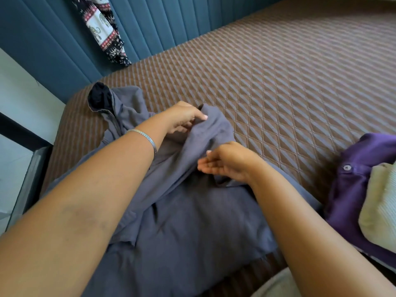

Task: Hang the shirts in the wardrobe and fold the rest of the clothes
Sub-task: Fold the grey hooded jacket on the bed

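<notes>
Pinching a raised fold of the grey garment (192, 221) spread on the bed (300, 82), the left hand (184, 118) has a thin grip; the right hand (222, 161) hovers released. That bunched cloth could slip free and crease the fold unevenly.

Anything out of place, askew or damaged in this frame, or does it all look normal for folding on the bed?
One oddity: an elephant-print cloth hangs over the blue headboard rather than lying with the clothes on the bed. The grey garment under both hands is rumpled, not damaged.
</notes>
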Demonstrator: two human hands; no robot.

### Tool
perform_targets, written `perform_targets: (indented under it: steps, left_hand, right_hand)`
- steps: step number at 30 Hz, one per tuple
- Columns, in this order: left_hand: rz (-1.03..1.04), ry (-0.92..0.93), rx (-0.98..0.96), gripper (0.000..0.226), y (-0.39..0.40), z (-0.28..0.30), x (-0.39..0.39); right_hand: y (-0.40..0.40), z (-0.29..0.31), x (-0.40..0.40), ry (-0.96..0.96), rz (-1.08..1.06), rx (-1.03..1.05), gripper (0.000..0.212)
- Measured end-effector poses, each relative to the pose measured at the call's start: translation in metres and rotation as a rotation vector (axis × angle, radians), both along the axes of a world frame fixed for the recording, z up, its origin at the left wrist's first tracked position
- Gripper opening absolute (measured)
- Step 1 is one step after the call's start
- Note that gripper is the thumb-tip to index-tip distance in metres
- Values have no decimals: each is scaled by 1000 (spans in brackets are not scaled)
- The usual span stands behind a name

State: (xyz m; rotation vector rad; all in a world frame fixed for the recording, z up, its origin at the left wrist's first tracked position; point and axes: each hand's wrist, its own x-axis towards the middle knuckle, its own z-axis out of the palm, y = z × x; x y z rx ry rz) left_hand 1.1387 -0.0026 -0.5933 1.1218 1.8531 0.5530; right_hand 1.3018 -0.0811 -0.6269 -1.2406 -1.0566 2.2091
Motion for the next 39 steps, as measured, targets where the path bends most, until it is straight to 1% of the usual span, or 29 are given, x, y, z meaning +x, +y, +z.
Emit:
perform_targets:
  steps: [1,2,4,5,6,8,9,12,13,16,18,19,20,21,23,25,27,28,29,30,31,32,34,35,36,37,38,39]
  left_hand:
    - [-13,41,-85,23,-3,4,-5]
    - [-49,64,-189,24,-7,7,-9]
    - [-200,135,-362,19,-16,13,-16]
    - [-259,151,-386,14,-20,15,-19]
    - [-278,132,-365,13,-21,15,-23]
    - [-235,48,-244,21,-19,15,-29]
    - [-206,5,-178,23,-17,16,-30]
    - [-189,-77,14,14,-12,16,-22]
    - [-196,-79,86,15,-9,15,-14]
    - [-213,-4,302,18,1,7,15]
    - [-203,-21,380,18,5,-3,26]
    - [-200,-23,377,24,6,-8,28]
    - [-204,19,349,32,5,-11,27]
    - [-218,103,290,40,3,-11,23]
    - [-253,295,85,51,-4,-7,6]
    - [-250,374,-131,59,-17,-2,-14]
    - [-334,413,-364,54,-36,-1,-34]
    - [-407,428,-464,45,-45,0,-43]
    - [-446,429,-509,34,-56,0,-52]
    - [-438,427,-494,29,-64,0,-61]
    - [-391,436,-411,26,-72,0,-71]
    - [-326,480,-291,25,-77,-2,-78]
    - [-161,642,-17,20,-91,-8,-86]
    - [-92,693,94,18,-100,-11,-87]
    - [-47,690,168,21,-113,-13,-88]
    - [-38,661,194,29,-123,-14,-86]
    - [-60,645,161,39,-135,-13,-83]
    - [-108,659,84,51,-147,-10,-83]
  right_hand:
    - [0,-1,-3,88,-98,-120,12]
    - [0,-4,-6,116,-163,-191,15]
    - [-4,-12,-15,82,-243,-228,24]
    - [-6,-15,-19,79,-286,-233,30]
    - [-7,-17,-23,98,-332,-235,38]
    - [-8,-18,-28,163,-463,-248,50]
    - [-7,-18,-28,195,-541,-257,50]
    - [0,-17,-25,247,-720,-253,40]
    - [2,-16,-23,247,-762,-236,40]
    - [9,-17,-13,280,-893,-208,40]
    - [12,-20,-7,300,-944,-212,41]
    - [12,-22,-6,283,-940,-212,44]
    - [11,-24,-6,247,-919,-205,50]
    - [10,-26,-8,207,-890,-198,56]
    - [11,-29,-10,143,-833,-199,66]
    - [13,-31,-9,87,-749,-202,68]
    - [15,-33,-7,-9,-635,-191,63]
    - [16,-34,-7,-52,-591,-175,58]
    - [15,-35,-9,-89,-561,-153,51]
    - [13,-36,-10,-110,-554,-131,44]
    - [10,-37,-12,-110,-563,-112,39]
    - [8,-36,-13,-84,-586,-94,37]
    - [4,-36,-16,-62,-640,-40,39]
    - [1,-36,-17,-86,-659,-10,39]
    - [-4,-33,-20,-101,-670,12,35]
    - [-6,-31,-21,-88,-667,16,31]
    - [-8,-30,-22,-44,-640,0,28]
    - [-11,-29,-26,6,-591,-21,27]
